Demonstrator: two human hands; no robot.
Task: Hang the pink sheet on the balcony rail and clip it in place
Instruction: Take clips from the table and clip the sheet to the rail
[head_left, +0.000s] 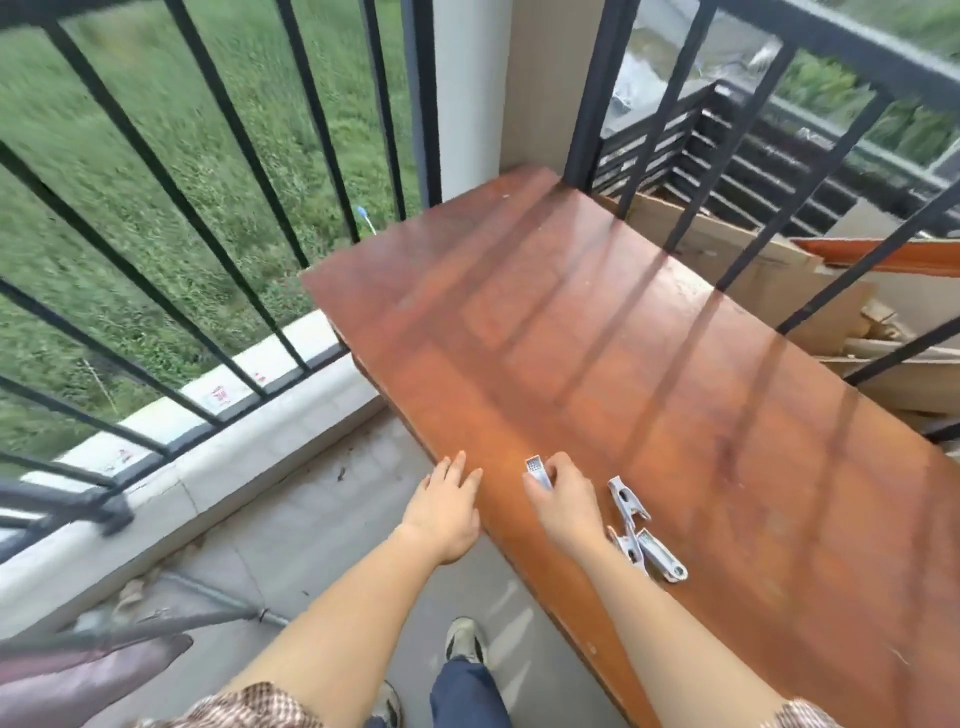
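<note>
Pink sheet (78, 680) sits low at my left, not on the rail (171, 171) yet, while my right hand (563, 506) pinches one clip (537, 472) off the bench (623, 364) and my left hand (447, 506) rests flat, holding nothing.

I see the table (597, 338) at centre running 11 to 5 o'clock. Railing (171, 197) stands at 9 to 12, beyond its far-left edge. Loose clips (641, 530) lie on the near edge at 6, right of my right hand (563, 501). Left hand (447, 501) sits just left. Cardboard (769, 270) at 2 behind bars.
</note>
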